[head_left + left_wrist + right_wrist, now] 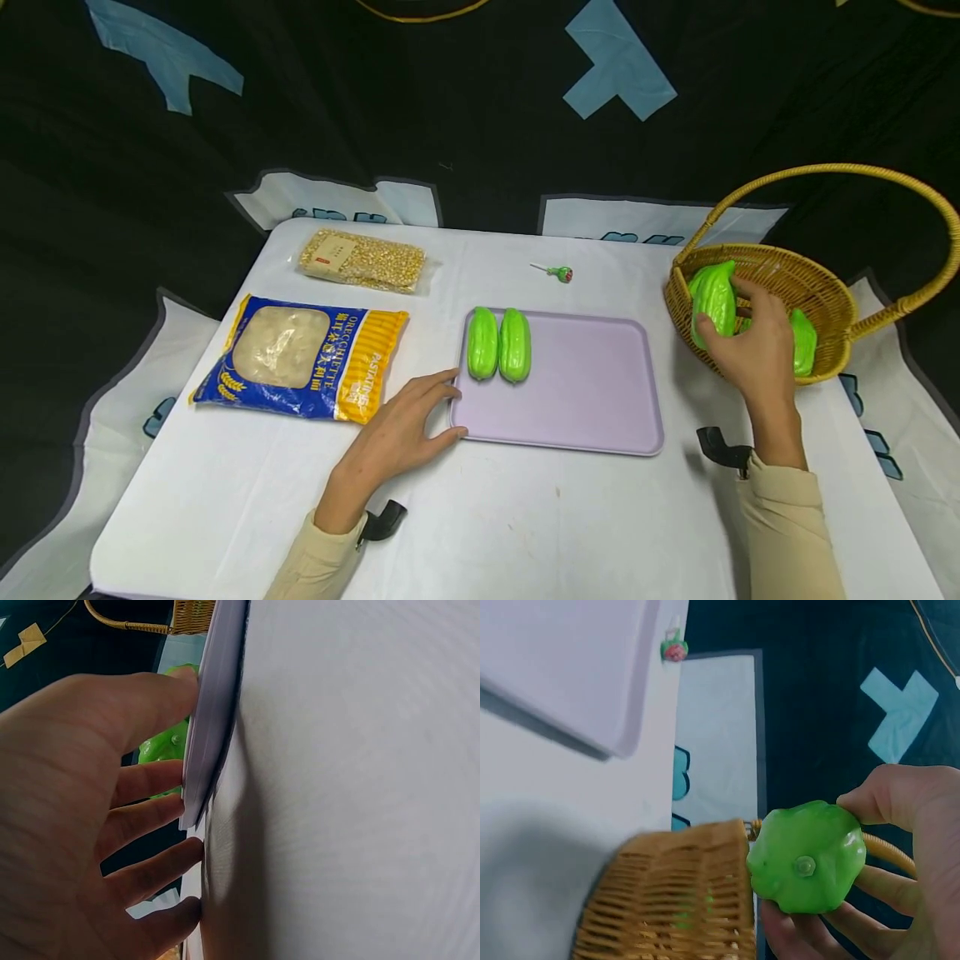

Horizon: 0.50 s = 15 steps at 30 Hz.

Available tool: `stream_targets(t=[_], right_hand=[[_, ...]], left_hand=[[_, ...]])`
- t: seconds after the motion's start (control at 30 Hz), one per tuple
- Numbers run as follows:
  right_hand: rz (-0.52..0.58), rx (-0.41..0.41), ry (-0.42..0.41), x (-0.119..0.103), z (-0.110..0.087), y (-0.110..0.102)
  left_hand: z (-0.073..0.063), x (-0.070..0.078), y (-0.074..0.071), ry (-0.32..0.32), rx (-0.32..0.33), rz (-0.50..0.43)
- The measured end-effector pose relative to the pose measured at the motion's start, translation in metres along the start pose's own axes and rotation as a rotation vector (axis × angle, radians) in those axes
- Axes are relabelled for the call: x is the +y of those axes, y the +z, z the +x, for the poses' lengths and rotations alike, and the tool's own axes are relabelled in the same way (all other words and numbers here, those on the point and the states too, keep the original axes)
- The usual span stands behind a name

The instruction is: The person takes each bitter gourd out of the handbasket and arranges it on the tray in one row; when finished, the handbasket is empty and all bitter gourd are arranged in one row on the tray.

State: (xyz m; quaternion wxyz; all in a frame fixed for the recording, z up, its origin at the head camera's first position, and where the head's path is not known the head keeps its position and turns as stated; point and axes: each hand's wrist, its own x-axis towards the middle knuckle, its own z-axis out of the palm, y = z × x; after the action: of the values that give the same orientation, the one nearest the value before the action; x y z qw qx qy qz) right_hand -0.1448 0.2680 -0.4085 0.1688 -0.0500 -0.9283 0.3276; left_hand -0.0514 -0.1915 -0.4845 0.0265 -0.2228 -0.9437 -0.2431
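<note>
My right hand point(761, 350) grips a bright green, ridged bitter melon point(716, 300) between thumb and fingers, over the left side of a wicker basket point(806, 287). The right wrist view shows the melon's lobed end point(806, 859) beside the basket's rim. Another green melon point(804, 343) lies inside the basket, partly behind the hand. On the left, my left hand point(401, 429) rests with loosely spread fingers at the left corner of a lilac tray point(585, 383), fingertips touching its edge. Two melons, a left one point(482, 343) and a right one point(515, 346), lie side by side in the tray.
A blue and yellow pasta bag point(300, 358) lies left of the tray, with a clear pack of yellow kernels point(363, 260) behind it. A small wrapped lollipop point(558, 273) is behind the tray. The basket's tall handle point(847, 169) arches up near the table's right edge.
</note>
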Motion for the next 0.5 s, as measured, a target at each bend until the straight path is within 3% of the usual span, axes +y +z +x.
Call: stream_targets(t=[0.5], right_hand=[[0.028, -0.089, -0.092, -0.019, -0.018, 0.038]], left_hand=[[0.0, 0.001, -0.001, -0.005, -0.001, -0.008]])
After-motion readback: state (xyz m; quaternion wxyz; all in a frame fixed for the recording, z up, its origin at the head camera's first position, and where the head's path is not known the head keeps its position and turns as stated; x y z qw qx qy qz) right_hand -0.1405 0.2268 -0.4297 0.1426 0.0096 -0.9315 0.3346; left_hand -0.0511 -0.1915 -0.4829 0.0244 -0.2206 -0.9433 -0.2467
